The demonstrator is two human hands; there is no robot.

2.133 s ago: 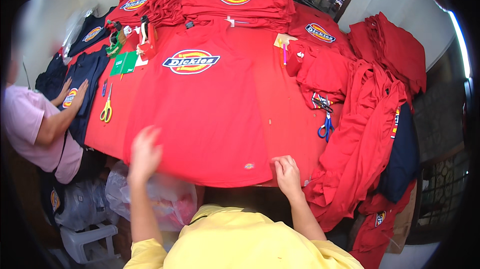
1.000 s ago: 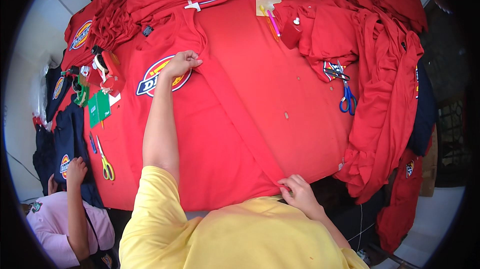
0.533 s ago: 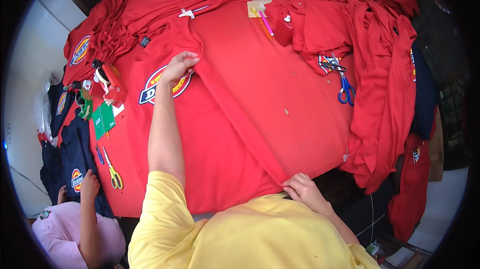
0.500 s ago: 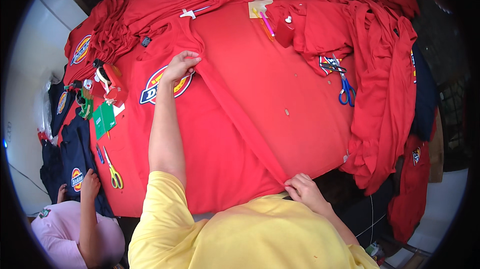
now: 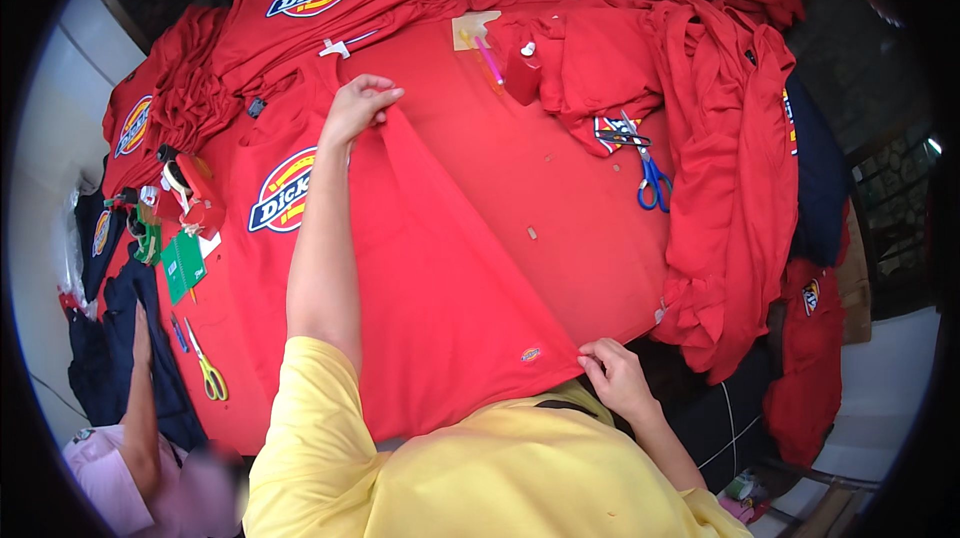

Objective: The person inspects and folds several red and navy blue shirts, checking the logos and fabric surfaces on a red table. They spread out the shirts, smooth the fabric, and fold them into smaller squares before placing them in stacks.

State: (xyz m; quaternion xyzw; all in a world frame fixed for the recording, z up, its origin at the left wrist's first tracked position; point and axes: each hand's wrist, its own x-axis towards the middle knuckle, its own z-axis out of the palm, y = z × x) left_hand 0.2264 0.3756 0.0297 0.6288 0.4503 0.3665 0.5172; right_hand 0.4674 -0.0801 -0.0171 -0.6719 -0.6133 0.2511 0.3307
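A red shirt [image 5: 420, 268] lies spread over the table, with a large oval badge on its chest partly covered by my left forearm. My left hand [image 5: 360, 110] pinches its side edge near the armhole and lifts it a little. Down at the near right, my right hand [image 5: 617, 376] has the bottom hem corner between thumb and fingers. The side edge runs taut between the two hands. A small oval label [image 5: 530, 355] shows just above the hem, close to my right hand.
Stacked red shirts [image 5: 330, 18] line the far side, and more are heaped [image 5: 720, 188] at right. Blue-handled scissors [image 5: 653, 183], yellow-handled scissors [image 5: 212, 378], a green notebook [image 5: 184, 266] and a red tape dispenser [image 5: 195, 200] lie around. At lower left a co-worker's arm [image 5: 140, 408] reaches over navy cloth.
The shirt's side edge, a narrow folded strip before, now lies spread out, and the small label by the hem has come into sight. The co-worker's arm has moved; the whole view has shifted slightly.
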